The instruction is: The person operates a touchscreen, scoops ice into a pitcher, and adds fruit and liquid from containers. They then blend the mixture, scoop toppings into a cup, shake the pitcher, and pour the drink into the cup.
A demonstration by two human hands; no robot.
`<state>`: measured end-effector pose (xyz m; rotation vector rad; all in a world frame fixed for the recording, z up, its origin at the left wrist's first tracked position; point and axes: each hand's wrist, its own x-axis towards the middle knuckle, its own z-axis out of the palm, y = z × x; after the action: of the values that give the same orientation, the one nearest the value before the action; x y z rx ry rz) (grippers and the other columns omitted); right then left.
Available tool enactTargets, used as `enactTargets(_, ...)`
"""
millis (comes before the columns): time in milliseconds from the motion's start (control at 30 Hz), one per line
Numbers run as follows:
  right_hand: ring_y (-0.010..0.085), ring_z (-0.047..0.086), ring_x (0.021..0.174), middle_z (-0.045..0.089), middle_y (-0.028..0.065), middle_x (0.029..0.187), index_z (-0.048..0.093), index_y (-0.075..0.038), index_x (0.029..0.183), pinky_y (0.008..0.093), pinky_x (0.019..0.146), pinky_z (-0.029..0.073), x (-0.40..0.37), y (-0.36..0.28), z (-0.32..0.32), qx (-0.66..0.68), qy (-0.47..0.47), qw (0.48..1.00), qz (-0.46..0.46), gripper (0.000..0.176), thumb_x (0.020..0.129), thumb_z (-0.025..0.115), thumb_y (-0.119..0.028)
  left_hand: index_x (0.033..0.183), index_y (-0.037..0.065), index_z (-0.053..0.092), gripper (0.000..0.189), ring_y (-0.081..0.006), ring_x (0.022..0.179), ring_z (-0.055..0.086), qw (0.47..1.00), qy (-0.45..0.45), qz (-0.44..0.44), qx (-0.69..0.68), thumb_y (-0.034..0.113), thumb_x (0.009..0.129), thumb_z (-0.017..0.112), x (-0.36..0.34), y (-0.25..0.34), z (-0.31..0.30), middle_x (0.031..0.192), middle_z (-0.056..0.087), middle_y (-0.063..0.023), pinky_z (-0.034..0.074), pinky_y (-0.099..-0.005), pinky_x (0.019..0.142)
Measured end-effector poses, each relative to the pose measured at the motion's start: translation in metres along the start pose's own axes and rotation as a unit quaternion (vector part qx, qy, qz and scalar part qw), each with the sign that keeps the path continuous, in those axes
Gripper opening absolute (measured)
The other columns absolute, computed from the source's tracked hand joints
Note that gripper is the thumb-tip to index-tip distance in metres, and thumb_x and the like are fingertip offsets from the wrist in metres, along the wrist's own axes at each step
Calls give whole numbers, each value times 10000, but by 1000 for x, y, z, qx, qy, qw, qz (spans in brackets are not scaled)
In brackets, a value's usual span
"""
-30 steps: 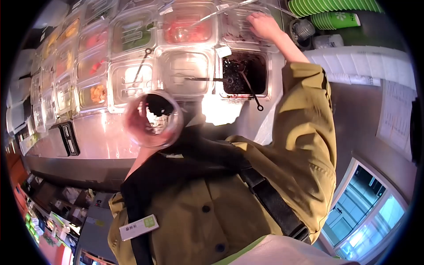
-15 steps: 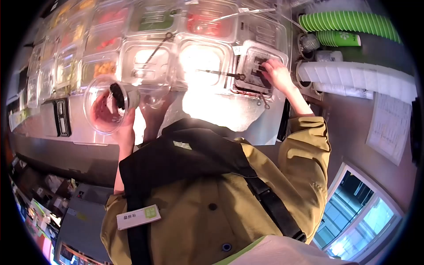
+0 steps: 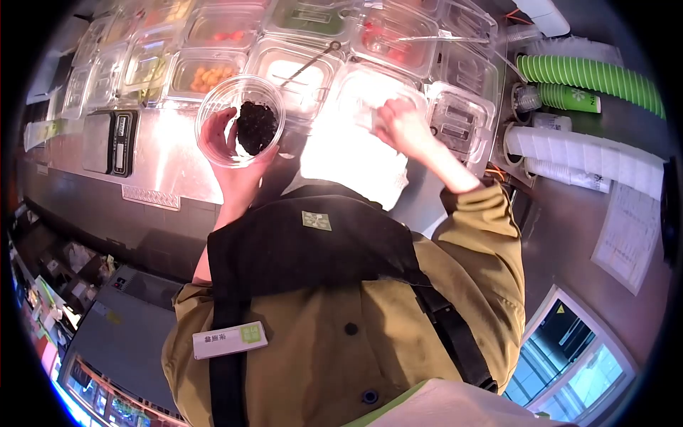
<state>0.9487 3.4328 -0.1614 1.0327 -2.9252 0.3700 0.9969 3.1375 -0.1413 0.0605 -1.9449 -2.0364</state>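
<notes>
My left hand [image 3: 242, 181] is wrapped around a clear plastic cup [image 3: 240, 89], tilted so its mouth faces me. Dark crumbly pieces [image 3: 257, 129] lie inside it, and my fingers show through the wall. My right hand [image 3: 407, 128] is closed over a brightly lit clear container [image 3: 348, 89]. Glare hides what its fingertips grip there. Close to the right wrist, the ring end of a utensil [image 3: 433, 131] shows. On the right stands a lidded container [image 3: 466, 107] with dark contents.
Several lidded clear containers fill the back, one with orange pieces [image 3: 212, 77], another with a long-handled utensil [image 3: 309, 62] across it. A scale [image 3: 122, 142] lies at left. Stacked green cups [image 3: 583, 77] and white cups [image 3: 590, 146] lie at right.
My right hand has moved left from the dark-filled container to the bright one beside it. The cup has turned, showing more of its dark contents. My view has shifted left.
</notes>
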Motion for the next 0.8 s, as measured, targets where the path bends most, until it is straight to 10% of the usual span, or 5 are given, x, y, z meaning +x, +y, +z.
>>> enactTargets(267, 261, 523, 688, 505, 108, 749, 554, -16, 804, 352, 612, 448, -43, -32, 7, 69, 69, 992, -76, 197, 663, 634, -128, 1187, -5, 279, 804, -244, 1100, 389, 992, -97, 15, 84, 151, 575, 775, 24, -8, 18, 1184, 345, -149, 329, -373, 946)
enactTargets(600, 195, 568, 692, 529, 46, 721, 565, -65, 731, 324, 601, 460, -26, 28, 21, -184, -39, 964, 185, 134, 698, 600, -190, 1205, -2, 319, 796, -240, 1038, 455, 968, -151, 41, 198, 113, 549, 753, 19, -11, 22, 1139, 422, -143, 380, -337, 891)
enactTargets(800, 189, 576, 630, 518, 35, 658, 548, -74, 742, 312, 593, 460, -19, 39, 28, -189, -9, 982, -10, 91, 662, 545, -118, 1186, 27, 402, 737, -277, 967, 482, 937, -176, 70, 295, 116, 543, 750, 20, -1, 29, 1069, 472, -137, 410, -349, 826)
